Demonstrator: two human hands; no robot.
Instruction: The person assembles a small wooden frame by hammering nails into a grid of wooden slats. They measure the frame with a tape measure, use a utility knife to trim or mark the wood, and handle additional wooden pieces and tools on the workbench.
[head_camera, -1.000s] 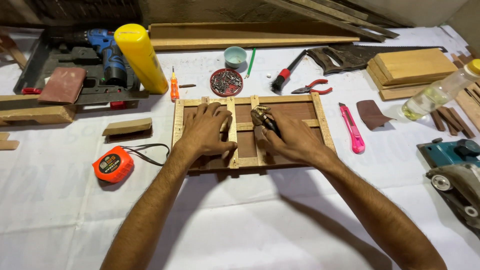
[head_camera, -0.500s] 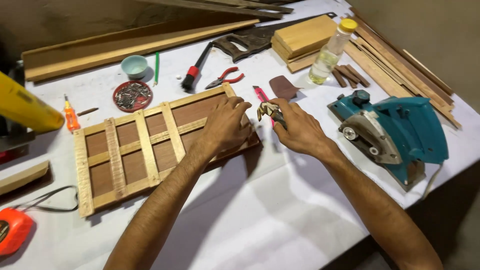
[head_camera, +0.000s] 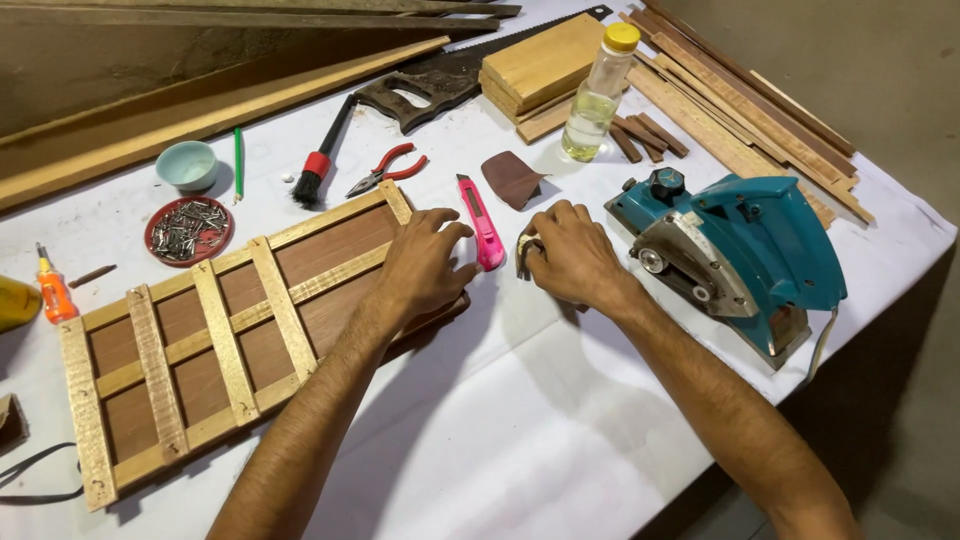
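Observation:
A flat wooden panel (head_camera: 200, 340) with pale slats nailed in a grid over brown board lies on the white-covered table. My left hand (head_camera: 425, 265) rests palm down on its right end, fingers spread, holding nothing. My right hand (head_camera: 575, 255) is off the panel on the cloth. Its fingers are curled around a small dark metal object (head_camera: 524, 250), mostly hidden. Between my two hands lies a pink utility knife (head_camera: 482, 225).
A teal electric planer (head_camera: 740, 250) sits just right of my right hand, near the table edge. Behind lie brown sandpaper (head_camera: 512, 178), red pliers (head_camera: 385, 168), a brush (head_camera: 322, 155), a hand saw (head_camera: 440, 75), a bottle (head_camera: 598, 95), wood blocks (head_camera: 545, 60) and a nail dish (head_camera: 188, 228).
My right hand has left the panel and moved right onto the cloth beside the pink knife, carrying the small metal object. The view has swung right. My left hand stays on the panel.

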